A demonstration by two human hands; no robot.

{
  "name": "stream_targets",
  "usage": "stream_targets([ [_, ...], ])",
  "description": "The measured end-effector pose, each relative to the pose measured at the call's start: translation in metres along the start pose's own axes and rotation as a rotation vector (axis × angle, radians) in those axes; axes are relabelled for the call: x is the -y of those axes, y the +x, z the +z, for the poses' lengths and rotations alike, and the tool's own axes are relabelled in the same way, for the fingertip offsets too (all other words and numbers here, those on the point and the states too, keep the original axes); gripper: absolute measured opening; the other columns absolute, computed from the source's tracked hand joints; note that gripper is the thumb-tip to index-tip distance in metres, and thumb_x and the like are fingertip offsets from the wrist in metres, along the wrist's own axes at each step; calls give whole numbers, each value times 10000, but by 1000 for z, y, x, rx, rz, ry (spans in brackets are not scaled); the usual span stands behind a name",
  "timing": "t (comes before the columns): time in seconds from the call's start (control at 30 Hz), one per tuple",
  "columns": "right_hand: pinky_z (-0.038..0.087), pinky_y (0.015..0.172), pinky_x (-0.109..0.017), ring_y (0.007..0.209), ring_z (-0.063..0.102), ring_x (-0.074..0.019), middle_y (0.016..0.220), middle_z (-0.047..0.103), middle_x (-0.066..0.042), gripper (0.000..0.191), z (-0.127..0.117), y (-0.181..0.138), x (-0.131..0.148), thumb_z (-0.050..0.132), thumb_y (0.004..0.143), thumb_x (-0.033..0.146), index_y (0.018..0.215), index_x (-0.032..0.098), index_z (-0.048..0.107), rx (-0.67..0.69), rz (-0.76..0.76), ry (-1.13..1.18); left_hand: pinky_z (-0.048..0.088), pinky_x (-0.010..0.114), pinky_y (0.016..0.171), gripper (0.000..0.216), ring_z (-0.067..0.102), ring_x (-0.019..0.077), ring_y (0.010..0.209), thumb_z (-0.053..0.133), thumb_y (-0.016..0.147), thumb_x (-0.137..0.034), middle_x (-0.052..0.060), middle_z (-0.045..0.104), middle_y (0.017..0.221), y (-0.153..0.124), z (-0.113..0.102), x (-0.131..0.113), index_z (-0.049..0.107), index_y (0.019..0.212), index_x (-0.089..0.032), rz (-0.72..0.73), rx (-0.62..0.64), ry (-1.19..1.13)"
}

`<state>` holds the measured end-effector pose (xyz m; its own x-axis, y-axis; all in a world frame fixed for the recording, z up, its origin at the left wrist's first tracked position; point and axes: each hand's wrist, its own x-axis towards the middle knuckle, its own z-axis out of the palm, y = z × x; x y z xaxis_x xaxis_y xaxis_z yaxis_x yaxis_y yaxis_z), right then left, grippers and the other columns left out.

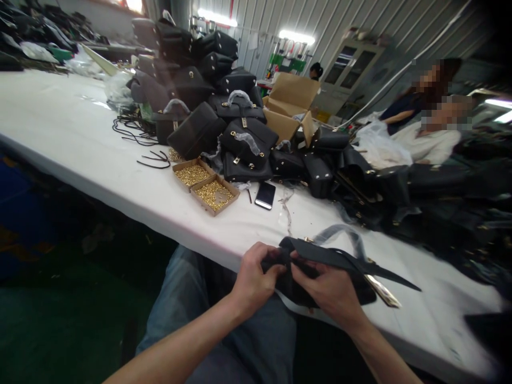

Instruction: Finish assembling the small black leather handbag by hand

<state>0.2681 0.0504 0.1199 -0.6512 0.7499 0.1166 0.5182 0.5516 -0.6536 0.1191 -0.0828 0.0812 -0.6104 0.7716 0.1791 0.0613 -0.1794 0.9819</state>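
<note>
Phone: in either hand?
No, the phone lies on the white table, while the left hand and right hand both hold a black bag.

Shows as a black handbag [336, 260], tilted at the near edge of the white table [216, 234], with flap lifted, clear-wrapped handle [355, 239] arched, gold-coloured plate [383, 292] (rather shiny) jutting out.

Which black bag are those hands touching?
The black leather-like bag at the near edge of the white table: left hand and right hand grip it; the other black bags lie heaped beyond.
</note>
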Motion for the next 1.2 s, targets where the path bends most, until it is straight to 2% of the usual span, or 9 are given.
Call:
stream_targets([
  [0.1, 605, 1114, -465, 999, 805, -320, 1021, 826, -35, 396, 0, 1, 1, 771, 826, 575, 1047, 257, 856, -3, 12, 4, 512, 318, 965, 276, 664, 199, 1066, 809, 848, -67, 36, 722, 1089, 2, -2, 7, 782, 1084, -208, 1, 16, -83],
  [0.23, 612, 1109, -448, 1000, 805, -311, 1035, 825, -33, 398, 3, 3, -1, 783, 816, 569, 1054, 256, 845, 10, 29, 6, 517, 340, 994, 225, 674, 211, 1071, 798, 909, -150, 54, 740, 1089, 6, -6, 23, 819, 1126, -205, -56, 71, -251],
  [0.43, 537, 1206, -529, 1110, 782, -335, 1065, 822, -28, 464, 1, 3, -5, 782, 802, 640, 1075, 270, 840, 55, 104, -26, 511, 333, 959, 208, 669, 193, 1008, 827, 878, -169, 39, 741, 1036, 7, -4, 24, 777, 1079, -185, -130, 42, -231],
  [0.53, 603, 1132, -500, 1079, 793, -335, 1029, 824, -37, 485, -3, 3, -2, 796, 778, 659, 1051, 260, 839, 62, 148, -8, 497, 331, 970, 207, 663, 187, 1015, 832, 864, -165, 29, 728, 1034, 6, -2, 21, 755, 1055, -189, -131, 23, -180],
  [0.63, 666, 1030, -411, 1046, 806, -313, 1047, 824, -54, 475, -5, 5, 2, 813, 780, 623, 1058, 237, 820, 69, 161, 64, 482, 329, 980, 208, 652, 188, 1042, 831, 856, -160, 24, 717, 1059, 6, -3, 19, 736, 1038, -199, -117, 10, -110],
  [0.8, 699, 918, -327, 1042, 808, -303, 1065, 824, -67, 435, -9, 6, 7, 812, 817, 564, 1081, 219, 800, 123, 152, 95, 473, 325, 975, 230, 634, 196, 1078, 829, 841, -155, 24, 694, 1090, 6, -4, 20, 703, 1027, -207, -120, -7, -67],
  [1.0, 698, 942, -361, 1052, 804, -332, 1001, 827, -45, 410, -11, 4, 7, 803, 816, 581, 1057, 250, 826, 106, 115, -20, 491, 335, 980, 245, 647, 203, 1076, 803, 863, -159, 26, 713, 1108, 2, -2, 23, 677, 1068, -208, -131, -1, -114],
  [1.2, 684, 985, -363, 1086, 797, -312, 1090, 822, -33, 441, -12, 2, 2, 802, 835, 605, 1109, 260, 809, 134, 112, -28, 496, 350, 1075, 214, 675, 217, 1201, 788, 888, -145, 25, 739, 1239, 0, -2, 24, 690, 1066, -214, -118, 38, -240],
])
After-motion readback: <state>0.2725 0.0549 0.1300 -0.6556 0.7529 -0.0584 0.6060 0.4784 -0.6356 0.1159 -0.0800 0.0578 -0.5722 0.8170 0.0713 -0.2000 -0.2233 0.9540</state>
